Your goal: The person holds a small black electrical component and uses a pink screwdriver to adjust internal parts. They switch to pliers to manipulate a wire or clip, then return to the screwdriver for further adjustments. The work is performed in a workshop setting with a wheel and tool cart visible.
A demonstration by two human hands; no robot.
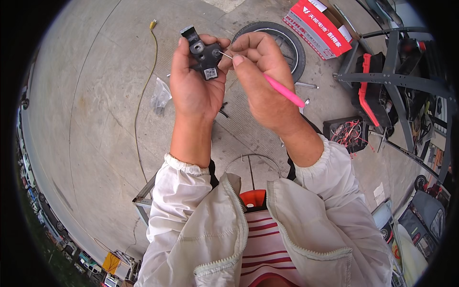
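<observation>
My left hand (193, 93) is raised palm up, its fingers curled around a small black plastic part (204, 58). The part has a round hole, a tab at its upper end and a white code label. Between the thumb and fingers of my right hand (267, 79) is a slim pick-like tool (285, 91) with a pink handle and a thin metal shaft. Its shaft reaches a round recess on the right side of the black part. Whether the tip touches the bottom of that recess I cannot tell.
Beyond my hands a tyred wheel (300, 52) lies on concrete near a red box (318, 28). At right stand a metal frame (370, 77) and a black tray (330, 128) of wires. A yellow cord (155, 55) and clear plastic bag (160, 95) lie left.
</observation>
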